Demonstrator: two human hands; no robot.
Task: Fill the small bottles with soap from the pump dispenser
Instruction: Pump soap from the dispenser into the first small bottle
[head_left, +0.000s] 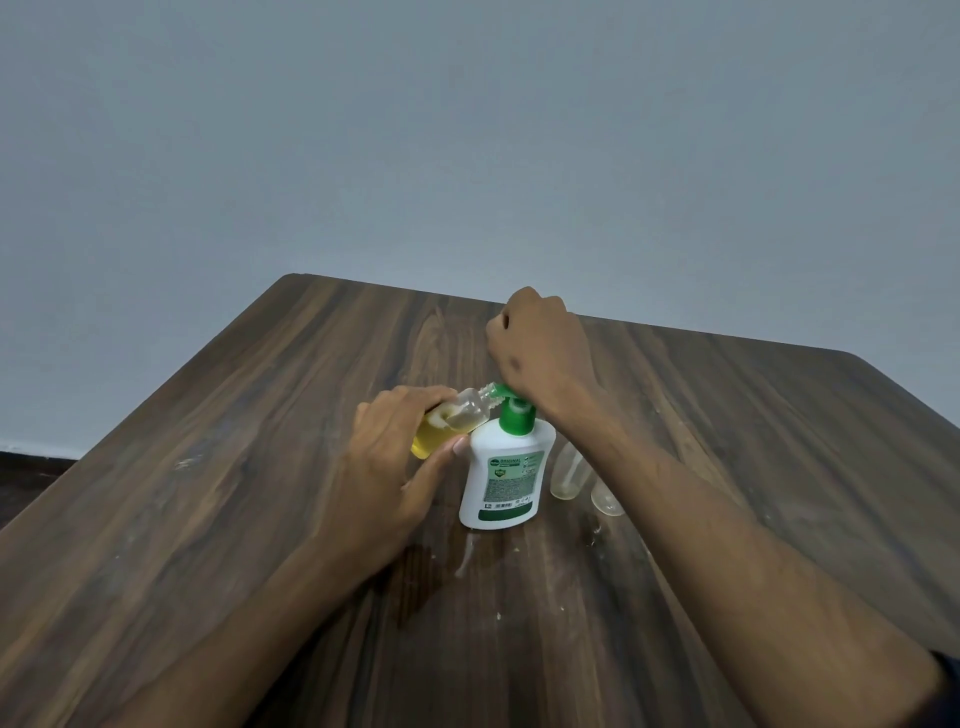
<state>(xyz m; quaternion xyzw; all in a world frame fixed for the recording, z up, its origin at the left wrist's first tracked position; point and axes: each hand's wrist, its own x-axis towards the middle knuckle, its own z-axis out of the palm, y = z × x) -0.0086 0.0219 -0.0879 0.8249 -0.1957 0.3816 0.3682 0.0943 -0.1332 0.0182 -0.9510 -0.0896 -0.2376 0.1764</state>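
Wide bare table around; my left hand grips a tilted bottle at the dispenser spout, my fisted right hand pressing the pump.

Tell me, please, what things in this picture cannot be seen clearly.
- Pump head, head view: the right hand covers nearly all of it, so how far it is pressed is unclear.
- Two empty bottles, head view: the right forearm hides their tops; caps cannot be judged.
- Small bottle: the left hand hides its base.
- Dispenser label text: too small to read.
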